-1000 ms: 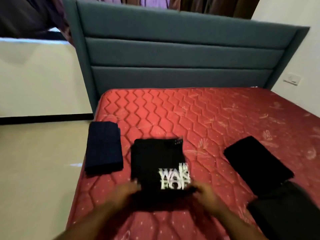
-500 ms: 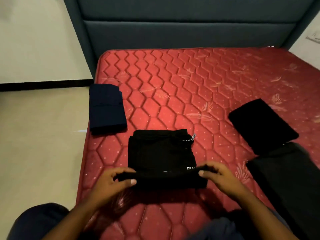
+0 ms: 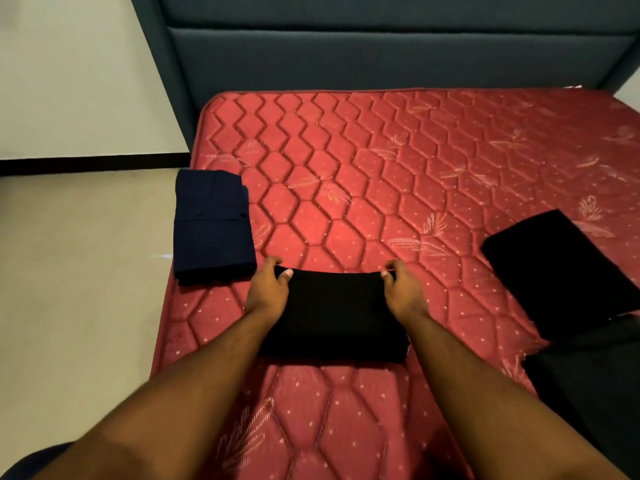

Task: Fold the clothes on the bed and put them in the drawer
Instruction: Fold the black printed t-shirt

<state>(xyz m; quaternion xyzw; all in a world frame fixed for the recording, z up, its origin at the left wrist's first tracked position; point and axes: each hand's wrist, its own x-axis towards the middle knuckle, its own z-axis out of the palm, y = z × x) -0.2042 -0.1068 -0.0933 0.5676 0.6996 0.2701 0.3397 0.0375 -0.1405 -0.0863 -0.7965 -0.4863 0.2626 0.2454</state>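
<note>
While pinching the far corners of the black shirt (image 3: 332, 313), left hand (image 3: 268, 289) and right hand (image 3: 403, 289) apart, lay the edge square; press flat on the mattress (image 3: 381, 174); keep clear of the navy stack (image 3: 213, 223) beside and black stack (image 3: 561, 271) well right.

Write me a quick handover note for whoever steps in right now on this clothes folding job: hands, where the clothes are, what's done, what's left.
Left hand: pinches the far left corner of the black garment.
Right hand: pinches its far right corner.
The black garment lies folded into a compact rectangle at the near edge of the red mattress.
Done, by the look of it: the navy folded garment at the mattress's left edge; the black folded piece at the right.
Left: a dark garment at the near right looks unfolded. No drawer is in view, so nothing shows as put away.
</note>
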